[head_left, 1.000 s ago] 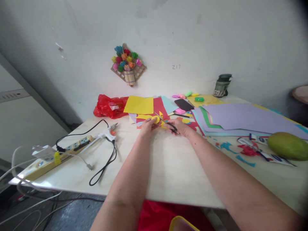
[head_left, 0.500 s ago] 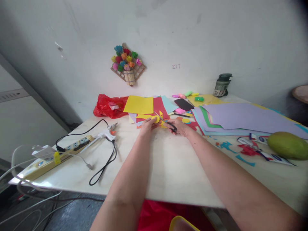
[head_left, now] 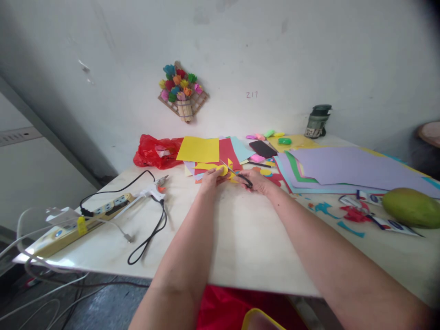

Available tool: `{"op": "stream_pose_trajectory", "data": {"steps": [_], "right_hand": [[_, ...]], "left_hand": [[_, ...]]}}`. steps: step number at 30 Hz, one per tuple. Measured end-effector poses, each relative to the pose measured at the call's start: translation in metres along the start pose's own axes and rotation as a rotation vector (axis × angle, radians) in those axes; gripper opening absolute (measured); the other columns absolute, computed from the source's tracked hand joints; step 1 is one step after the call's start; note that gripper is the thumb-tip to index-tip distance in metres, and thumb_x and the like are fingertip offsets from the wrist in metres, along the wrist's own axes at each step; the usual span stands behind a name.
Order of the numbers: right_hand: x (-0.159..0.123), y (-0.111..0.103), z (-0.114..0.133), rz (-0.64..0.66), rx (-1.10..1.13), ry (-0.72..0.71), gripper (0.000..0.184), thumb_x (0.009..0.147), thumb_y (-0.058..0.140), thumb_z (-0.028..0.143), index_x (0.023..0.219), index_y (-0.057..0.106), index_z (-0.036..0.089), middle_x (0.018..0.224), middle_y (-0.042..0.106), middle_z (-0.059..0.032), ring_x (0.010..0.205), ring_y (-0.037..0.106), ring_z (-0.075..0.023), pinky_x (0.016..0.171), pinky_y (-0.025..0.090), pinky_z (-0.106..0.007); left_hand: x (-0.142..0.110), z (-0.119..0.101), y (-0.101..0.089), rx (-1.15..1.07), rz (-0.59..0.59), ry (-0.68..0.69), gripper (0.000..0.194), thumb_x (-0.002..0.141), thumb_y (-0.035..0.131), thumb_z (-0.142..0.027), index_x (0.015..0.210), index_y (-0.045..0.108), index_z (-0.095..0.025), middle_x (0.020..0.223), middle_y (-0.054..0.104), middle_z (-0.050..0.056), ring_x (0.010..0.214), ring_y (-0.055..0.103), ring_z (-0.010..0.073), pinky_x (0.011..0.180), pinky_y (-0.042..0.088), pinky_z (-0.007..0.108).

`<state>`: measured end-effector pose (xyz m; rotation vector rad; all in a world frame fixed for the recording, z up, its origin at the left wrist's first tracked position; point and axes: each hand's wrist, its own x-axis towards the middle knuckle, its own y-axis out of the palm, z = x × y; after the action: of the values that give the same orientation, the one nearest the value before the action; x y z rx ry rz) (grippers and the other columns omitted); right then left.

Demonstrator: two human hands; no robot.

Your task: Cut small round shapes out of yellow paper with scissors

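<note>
My left hand (head_left: 211, 178) is closed on a small piece of yellow paper (head_left: 224, 170) with a rounded edge. Black-handled scissors (head_left: 244, 180) are in my right hand (head_left: 257, 180), their blades pointing up and left against the yellow piece. Whether the blades are apart is too small to tell. Both hands are just above the table, close together. Behind them lie a red sheet (head_left: 231, 151), a square yellow sheet (head_left: 202, 149) and yellow offcuts. Cut coloured shapes, one a yellow round (head_left: 265, 172), lie beside my right hand.
A glue gun (head_left: 151, 190) and a power strip (head_left: 82, 227) with cables are at left, near a red plastic bag (head_left: 154, 153). To the right are large lilac sheets (head_left: 343, 167), blue scraps (head_left: 325, 210), tubes and a green mango (head_left: 410, 207). A phone (head_left: 263, 149) lies at the back.
Almost nothing differs. Both hands stay in place with the paper and the scissors; the scissor handles shift only very slightly.
</note>
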<state>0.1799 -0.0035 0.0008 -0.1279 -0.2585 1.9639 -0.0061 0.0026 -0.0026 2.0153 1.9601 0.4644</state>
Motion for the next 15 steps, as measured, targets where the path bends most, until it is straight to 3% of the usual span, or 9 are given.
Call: {"op": "stream_pose_trajectory", "data": {"steps": [15], "right_hand": [[0.0016,-0.0002,-0.0029,0.020,0.022,-0.037,0.031,0.073,0.069,0.043,0.065,0.053,0.018,0.048,0.049,0.0050,0.036,0.038,-0.0057,0.036,0.026,-0.020]], "left_hand": [[0.0031,0.0015,-0.0010,-0.024,-0.029,0.009,0.022,0.067,0.081,-0.026,0.076,0.065,-0.013,0.076,0.073,0.007,0.074,0.073,0.0207,0.079,0.057,0.033]]}}
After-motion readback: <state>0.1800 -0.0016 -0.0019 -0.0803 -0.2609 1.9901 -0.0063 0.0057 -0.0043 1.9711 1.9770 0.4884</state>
